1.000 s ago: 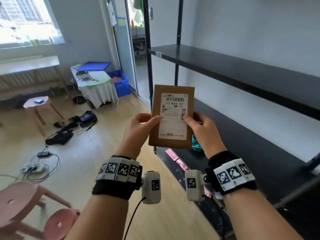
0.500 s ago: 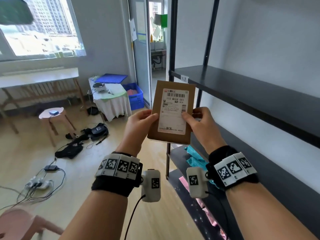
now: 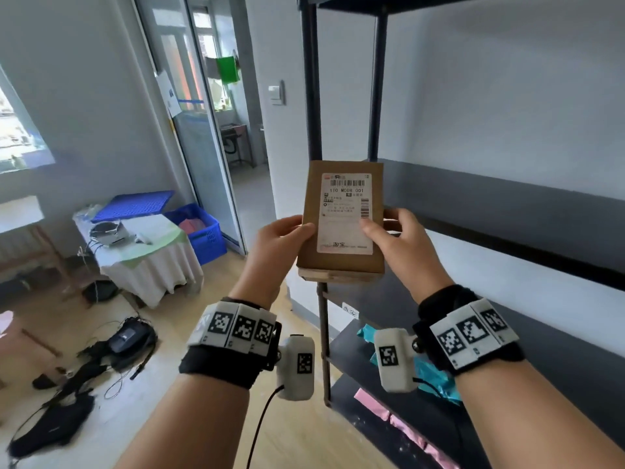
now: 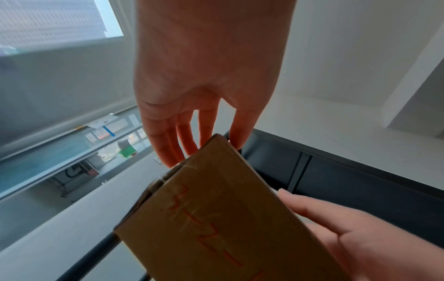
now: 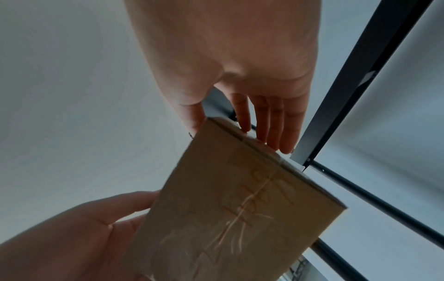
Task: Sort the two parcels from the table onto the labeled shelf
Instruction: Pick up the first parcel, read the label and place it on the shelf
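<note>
1. My left hand (image 3: 277, 243) and right hand (image 3: 399, 243) each pinch one long edge of the cardboard parcel (image 3: 341, 218), thumb on the labelled face, fingers (image 4: 182, 140) laid nearly straight along the back. Both hands are clamped on it; neither is free.
2. The parcel is held upright in the air at chest height, label (image 3: 346, 213) toward me, just in front of the shelf post (image 3: 313, 96) and touching no shelf.
3. Handling judgement: the flat box looks rigid and light, since fingertip pressure alone carries it. Plain cardboard gives fair grip; the glossy label is likely slicker. Hold by the long edges, clear of the flaps at the end.
4. Red handwriting (image 5: 259, 205) marks the back face; I cannot read it through the blur.
5. Beyond, the middle shelf (image 3: 507, 211) is bare where visible; a lower shelf carries a small tag (image 3: 350, 311).
</note>
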A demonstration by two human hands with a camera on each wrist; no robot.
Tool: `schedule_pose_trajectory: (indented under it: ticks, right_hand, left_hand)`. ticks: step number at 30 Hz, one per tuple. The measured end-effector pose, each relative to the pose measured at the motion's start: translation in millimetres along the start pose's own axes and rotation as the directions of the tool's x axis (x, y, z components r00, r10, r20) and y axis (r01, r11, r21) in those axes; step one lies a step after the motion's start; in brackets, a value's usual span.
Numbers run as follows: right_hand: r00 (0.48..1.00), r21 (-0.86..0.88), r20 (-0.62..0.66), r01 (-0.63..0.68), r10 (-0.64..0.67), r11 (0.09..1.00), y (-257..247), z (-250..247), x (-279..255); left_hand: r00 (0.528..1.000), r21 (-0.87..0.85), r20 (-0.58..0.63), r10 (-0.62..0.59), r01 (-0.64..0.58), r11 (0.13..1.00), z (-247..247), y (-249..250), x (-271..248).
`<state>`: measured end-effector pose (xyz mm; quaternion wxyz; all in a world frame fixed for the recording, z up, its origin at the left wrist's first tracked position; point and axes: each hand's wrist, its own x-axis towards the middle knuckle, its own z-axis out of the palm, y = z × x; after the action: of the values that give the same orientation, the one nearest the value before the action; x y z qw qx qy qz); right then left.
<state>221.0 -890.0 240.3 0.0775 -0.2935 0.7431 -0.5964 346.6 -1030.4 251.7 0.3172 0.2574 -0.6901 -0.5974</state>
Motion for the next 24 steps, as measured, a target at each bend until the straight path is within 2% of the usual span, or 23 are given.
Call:
schedule_pose_trajectory:
  ticks: [6,14,19,24]
  right_hand:
    - [0.996,-0.073,-0.085,0.035,-0.041,0.997,-12,-5,47]
    - [0.988,-0.097,-0.149,0.032,-0.046,0.995,-15,-39,122]
    - [0.979,-0.071,-0.204,-0.033,0.018,0.997,-4,-51,163]
    - [0.976,-0.083,-0.208,-0.083,0.064,0.993,5,-52,186]
  left_hand:
    - [0.999,0.004,0.026,0.041,-0.041,0.999,16,8,66]
    - [0.985,-0.037,0.136,0.106,-0.102,0.994,70,30,141]
    - [0.974,-0.063,0.210,0.085,-0.074,0.995,98,33,179]
    - [0.975,-0.038,0.218,0.041,-0.034,0.999,116,30,209]
